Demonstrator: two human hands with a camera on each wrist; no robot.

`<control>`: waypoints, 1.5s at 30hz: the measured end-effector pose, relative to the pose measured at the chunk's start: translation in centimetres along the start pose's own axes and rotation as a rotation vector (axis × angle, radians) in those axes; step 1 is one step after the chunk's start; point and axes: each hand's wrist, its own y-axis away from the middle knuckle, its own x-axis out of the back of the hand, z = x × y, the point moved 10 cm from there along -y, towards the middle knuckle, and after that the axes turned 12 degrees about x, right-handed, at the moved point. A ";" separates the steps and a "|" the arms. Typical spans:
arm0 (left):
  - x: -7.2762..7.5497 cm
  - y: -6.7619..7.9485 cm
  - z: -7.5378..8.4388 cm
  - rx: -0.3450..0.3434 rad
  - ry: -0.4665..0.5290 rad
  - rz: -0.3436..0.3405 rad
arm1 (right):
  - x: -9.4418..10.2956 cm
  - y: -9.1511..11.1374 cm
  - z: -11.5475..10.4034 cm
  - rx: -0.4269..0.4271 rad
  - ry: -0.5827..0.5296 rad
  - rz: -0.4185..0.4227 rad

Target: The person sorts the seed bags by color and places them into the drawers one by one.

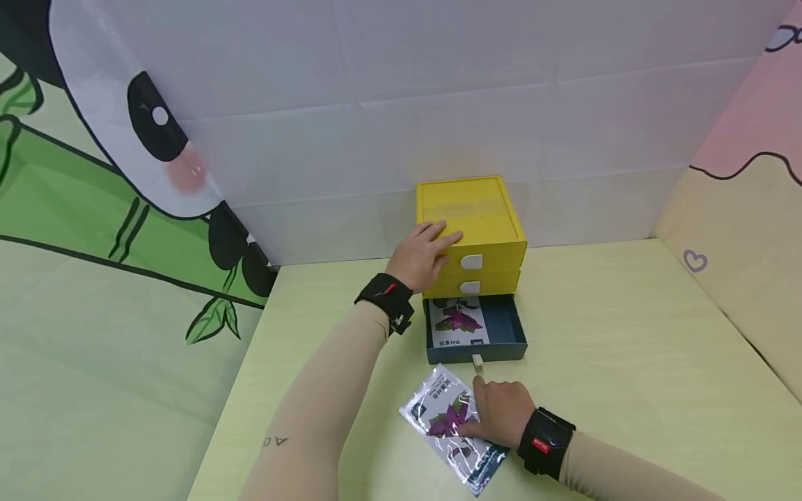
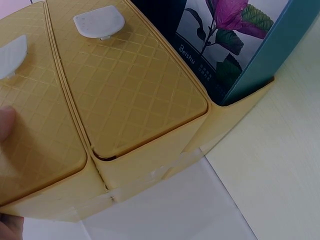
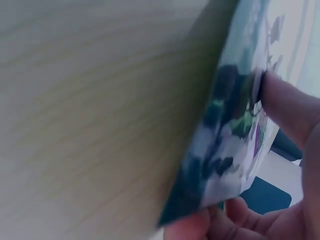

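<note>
My left hand rests on the near left corner of a yellow drawer box; its fingers lie over the top and the thumb is at the front. A dark teal drawer stands pulled out at the bottom of the box. Inside it, on the left, lies a white packet printed with a purple flower. In front of the drawer, my right hand pinches a shiny silver packet with a similar flower. The right wrist view shows the thumb on its printed face and fingertips beneath its edge.
Two upper drawers with white tabs are closed. A light wood-grain table lies under everything. Behind the box hangs a pale printed backdrop with a panda face, and a pink and cream panel stands at the right.
</note>
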 end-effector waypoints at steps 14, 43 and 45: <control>0.0 0.0 0.1 -0.013 -0.018 0.014 | 1.9 0.4 -0.2 0.080 -0.338 0.026; 0.1 0.0 0.0 0.002 0.000 0.009 | 9.5 2.5 4.2 0.111 -0.613 0.324; -0.1 0.0 -0.1 0.005 -0.002 0.006 | 9.7 2.6 4.9 0.083 -0.646 0.332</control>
